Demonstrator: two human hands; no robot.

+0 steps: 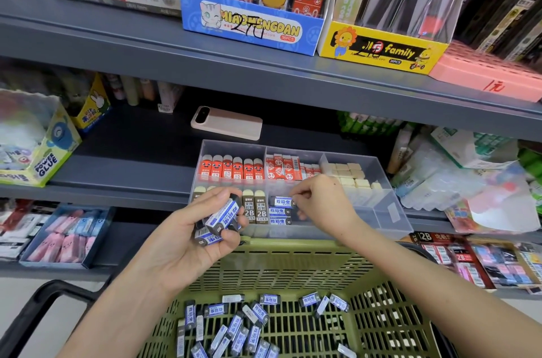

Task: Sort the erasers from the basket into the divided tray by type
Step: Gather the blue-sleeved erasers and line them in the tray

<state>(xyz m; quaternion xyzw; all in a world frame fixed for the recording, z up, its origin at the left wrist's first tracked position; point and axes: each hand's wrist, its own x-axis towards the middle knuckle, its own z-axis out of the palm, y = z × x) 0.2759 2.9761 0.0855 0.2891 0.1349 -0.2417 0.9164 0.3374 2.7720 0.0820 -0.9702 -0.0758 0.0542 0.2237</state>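
Blue-and-white sleeved erasers [234, 325] lie loose in the green slotted plastic basket [293, 266], whose near side my view cuts off. My left hand [187, 240] curls round a clutch of them, hiding part of the clear divided plastic tray [390, 211]. My right hand [322, 205] pinches a single eraser [281, 201] in its front middle compartment.

Blue box [252, 24] — "MIAOMENGDAN"; brown erasers [255, 208] — "2B".

Clear glossy plastic tray [393, 211]; green plastic basket [293, 272].
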